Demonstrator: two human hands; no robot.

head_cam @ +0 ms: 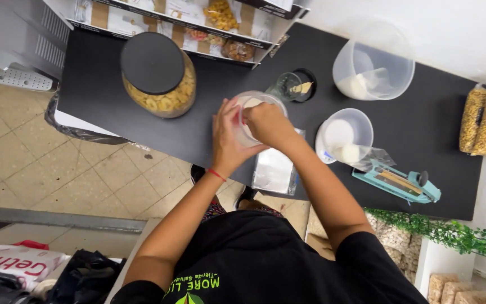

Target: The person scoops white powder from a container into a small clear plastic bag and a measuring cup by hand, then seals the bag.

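Head view, looking down over a black tabletop (142,118).

Nearest the body: a clear flat bag (275,169) is lying at the near edge of the tabletop, partly overhanging it, just below the hands.

Left hand (227,135) is wrapping around the left side of a clear cup (252,104), fingers curled against its wall; this grip is closed on the cup. A red band is sitting on that wrist. Right hand (267,123) is covering the cup's mouth from the right, fingers bent down over the rim and touching it; whether it is clasping anything inside, cannot tell. The cup is sitting near the middle of the tabletop, a short way in from the near edge, with pale contents showing at its far rim.

Right of the hands: a small clear tub (345,135) holding white powder and a scoop, near the near edge. Just beyond it toward the right corner, a teal sealer (397,183) is lying flat.

Left of the cup: a large jar (161,76) with a black lid, filled with yellow snack pieces.

Farther back: a small dark jar (293,85) just behind the cup, and a large clear bucket (375,62) near the far edge.
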